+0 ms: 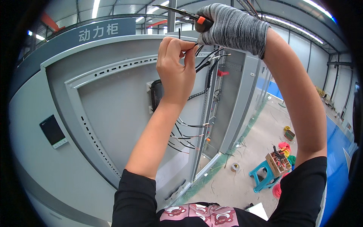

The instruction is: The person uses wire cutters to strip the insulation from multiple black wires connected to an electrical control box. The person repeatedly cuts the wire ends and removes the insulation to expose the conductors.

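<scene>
Raised near the top centre, my bare left hand pinches the end of a thin black wire between thumb and fingertips. My right hand, in a grey knitted glove, holds a hand tool with black and orange handles whose long dark jaws point left; its exact kind is unclear. The glove's fingertips meet the left fingertips at the wire. Just below and right, black wires with stripped or white-sleeved ends fan out from a bundle. More such wires stick out lower on the open grey cabinet door.
The cabinet's open bay lies behind the door's edge. On the floor at right, a blue plastic stool carries a wooden box of tools, with coils of coloured wire beside it. A tape roll lies nearer the cabinet.
</scene>
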`<state>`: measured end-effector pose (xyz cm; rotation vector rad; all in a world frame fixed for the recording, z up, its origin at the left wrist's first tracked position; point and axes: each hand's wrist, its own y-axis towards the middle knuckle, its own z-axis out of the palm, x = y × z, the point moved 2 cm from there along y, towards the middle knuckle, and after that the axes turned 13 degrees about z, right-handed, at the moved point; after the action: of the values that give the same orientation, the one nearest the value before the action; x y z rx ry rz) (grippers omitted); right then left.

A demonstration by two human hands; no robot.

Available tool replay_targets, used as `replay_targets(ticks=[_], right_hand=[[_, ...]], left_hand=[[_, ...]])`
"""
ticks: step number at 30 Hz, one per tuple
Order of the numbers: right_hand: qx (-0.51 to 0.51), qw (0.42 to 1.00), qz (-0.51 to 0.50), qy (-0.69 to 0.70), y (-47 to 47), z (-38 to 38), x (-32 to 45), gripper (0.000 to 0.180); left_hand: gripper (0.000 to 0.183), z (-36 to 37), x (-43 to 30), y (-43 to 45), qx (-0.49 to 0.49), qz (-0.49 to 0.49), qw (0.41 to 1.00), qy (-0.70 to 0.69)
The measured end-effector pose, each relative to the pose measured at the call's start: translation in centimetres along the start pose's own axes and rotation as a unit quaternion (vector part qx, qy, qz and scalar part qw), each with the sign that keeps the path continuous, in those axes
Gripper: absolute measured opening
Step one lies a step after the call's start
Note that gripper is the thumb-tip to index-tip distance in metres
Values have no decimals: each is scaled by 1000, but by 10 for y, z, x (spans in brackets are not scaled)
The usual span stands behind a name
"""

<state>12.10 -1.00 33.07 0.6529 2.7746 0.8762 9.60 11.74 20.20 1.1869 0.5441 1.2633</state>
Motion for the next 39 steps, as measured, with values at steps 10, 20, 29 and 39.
replay_targets(ticks=[10,20,29,39], right_hand=[[33,999,-29,-4,21,22,-10,5],[-122,960,-90,-234,16,34,-6,27],[-215,957,0,194,-60,0,-34,33],[-189,960,113,174,-70,107,-38,41]], left_hand=[[10,4,5,-3,2,80,995,54],[17,4,-4,1,69,67,989,116],[9,-14,1,12,42,-98,994,-30],[16,-18,-8,16,83,-196,960,-180]])
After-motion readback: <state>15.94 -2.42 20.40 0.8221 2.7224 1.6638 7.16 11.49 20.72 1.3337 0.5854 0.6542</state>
